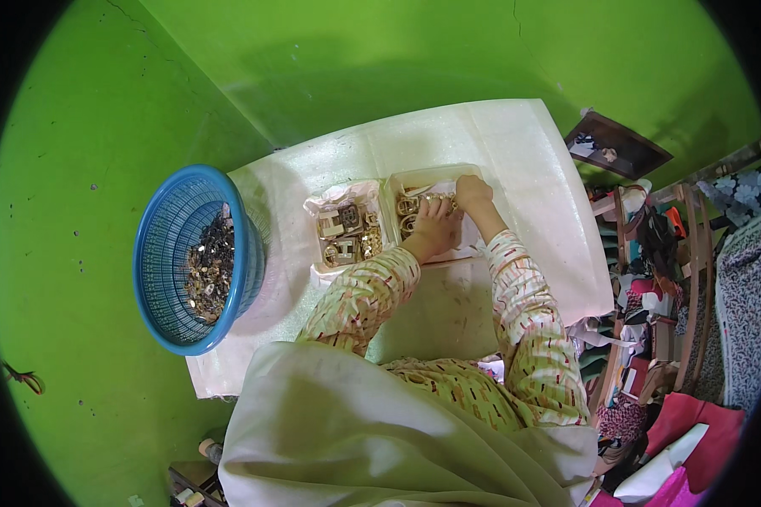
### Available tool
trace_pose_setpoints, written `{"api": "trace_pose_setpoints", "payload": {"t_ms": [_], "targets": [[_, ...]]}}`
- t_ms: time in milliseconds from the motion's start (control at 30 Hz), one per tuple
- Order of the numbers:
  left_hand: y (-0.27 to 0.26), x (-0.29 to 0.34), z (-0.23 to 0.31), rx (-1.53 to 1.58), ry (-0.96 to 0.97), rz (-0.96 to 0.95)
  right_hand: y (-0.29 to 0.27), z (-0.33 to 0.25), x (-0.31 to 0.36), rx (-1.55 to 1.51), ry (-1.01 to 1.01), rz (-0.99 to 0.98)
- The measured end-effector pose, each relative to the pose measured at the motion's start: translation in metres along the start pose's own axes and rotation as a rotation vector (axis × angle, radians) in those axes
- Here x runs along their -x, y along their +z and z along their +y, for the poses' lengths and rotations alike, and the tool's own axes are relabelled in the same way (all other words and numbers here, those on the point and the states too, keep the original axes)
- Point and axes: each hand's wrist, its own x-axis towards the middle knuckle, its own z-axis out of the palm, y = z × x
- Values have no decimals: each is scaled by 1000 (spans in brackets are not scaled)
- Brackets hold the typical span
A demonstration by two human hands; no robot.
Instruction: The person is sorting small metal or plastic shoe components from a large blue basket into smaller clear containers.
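Observation:
My left hand lies over the plastic box on the right, fingers stretched out across the gold-coloured metal rings and buckles inside it. At the box's right side, my right hand is closed, its fingertips pointing in toward the left hand. Whatever it pinches is too small or hidden to make out. Directly to the left stands a second box lined with white wrapping. Square buckles and small gold pieces fill its separate parts.
A blue plastic basket with dark and gold bits in it tilts at the table's left edge. White cloth covers the table. Green walls stand behind and left. On the right are a crowded wooden rack and a dark tray.

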Motion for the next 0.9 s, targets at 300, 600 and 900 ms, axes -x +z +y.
{"api": "trace_pose_setpoints", "payload": {"t_ms": [300,600,900], "targets": [[12,5,-1,-58,-14,-1,13,1,6,-106,-24,17],[9,15,-4,-95,-1,82,19,-4,2,-185,13,-18],[6,14,-3,-88,-7,50,40,11,-17,-266,-28,-16]]}}
